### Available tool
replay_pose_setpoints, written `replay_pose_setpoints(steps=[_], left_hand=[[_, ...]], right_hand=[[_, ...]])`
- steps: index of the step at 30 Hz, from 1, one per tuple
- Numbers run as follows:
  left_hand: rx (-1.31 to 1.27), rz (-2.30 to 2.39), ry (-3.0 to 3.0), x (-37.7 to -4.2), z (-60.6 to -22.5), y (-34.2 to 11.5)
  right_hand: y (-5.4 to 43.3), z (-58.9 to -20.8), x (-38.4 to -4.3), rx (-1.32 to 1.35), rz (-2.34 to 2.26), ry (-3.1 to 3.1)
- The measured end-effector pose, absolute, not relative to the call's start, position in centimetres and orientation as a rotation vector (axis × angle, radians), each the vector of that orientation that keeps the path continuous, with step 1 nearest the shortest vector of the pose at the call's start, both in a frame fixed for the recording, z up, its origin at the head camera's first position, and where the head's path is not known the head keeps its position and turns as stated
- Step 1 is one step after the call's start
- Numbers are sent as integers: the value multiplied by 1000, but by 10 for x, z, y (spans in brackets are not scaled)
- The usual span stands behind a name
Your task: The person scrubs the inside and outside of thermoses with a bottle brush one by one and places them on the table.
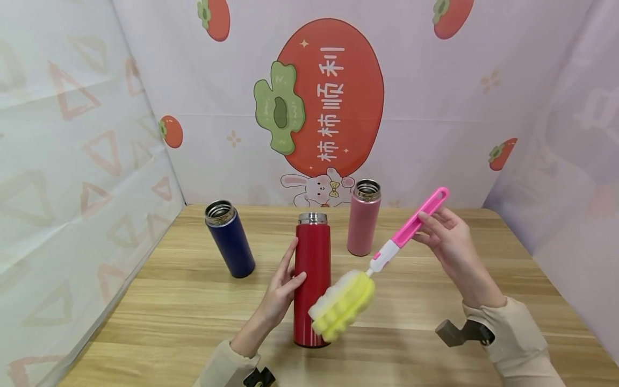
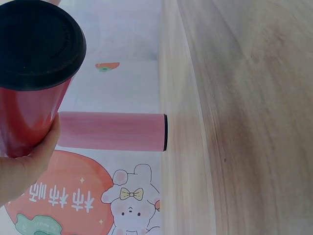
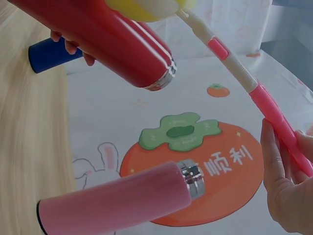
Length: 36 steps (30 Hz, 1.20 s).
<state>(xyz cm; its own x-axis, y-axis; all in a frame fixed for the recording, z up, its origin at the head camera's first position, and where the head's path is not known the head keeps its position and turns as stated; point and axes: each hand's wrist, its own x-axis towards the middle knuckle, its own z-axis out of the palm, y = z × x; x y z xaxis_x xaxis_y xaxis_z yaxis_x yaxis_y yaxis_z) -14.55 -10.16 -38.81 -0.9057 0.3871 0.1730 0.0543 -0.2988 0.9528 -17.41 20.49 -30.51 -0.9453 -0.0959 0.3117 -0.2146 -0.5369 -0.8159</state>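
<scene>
My left hand (image 1: 278,295) grips a red thermos flask (image 1: 311,252) from its left side, holding it off the tabletop. The flask's steel neck points up without a lid, and its black base (image 2: 39,44) shows in the left wrist view. In my right hand (image 1: 452,242) is a bottle brush, pinched by its pink handle (image 1: 418,217). Its yellow and white sponge head (image 1: 345,303) points down and to the left, overlapping the lower part of the red flask in the head view.
A dark blue flask (image 1: 232,242) stands on the wooden table (image 1: 169,317) at the left, lidless. Behind and to the right of the red flask stands a pink one (image 1: 362,223), also lidless. A printed persimmon cloth (image 1: 416,145) hangs along the back edge.
</scene>
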Motion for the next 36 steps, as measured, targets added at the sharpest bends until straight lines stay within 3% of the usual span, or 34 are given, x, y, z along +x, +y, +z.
replay_pose_setpoints(steps=[36], left_hand=[[538, 2231, 1612, -141, -395, -104]], right_hand=[[222, -274, -187, 229, 2584, -988]])
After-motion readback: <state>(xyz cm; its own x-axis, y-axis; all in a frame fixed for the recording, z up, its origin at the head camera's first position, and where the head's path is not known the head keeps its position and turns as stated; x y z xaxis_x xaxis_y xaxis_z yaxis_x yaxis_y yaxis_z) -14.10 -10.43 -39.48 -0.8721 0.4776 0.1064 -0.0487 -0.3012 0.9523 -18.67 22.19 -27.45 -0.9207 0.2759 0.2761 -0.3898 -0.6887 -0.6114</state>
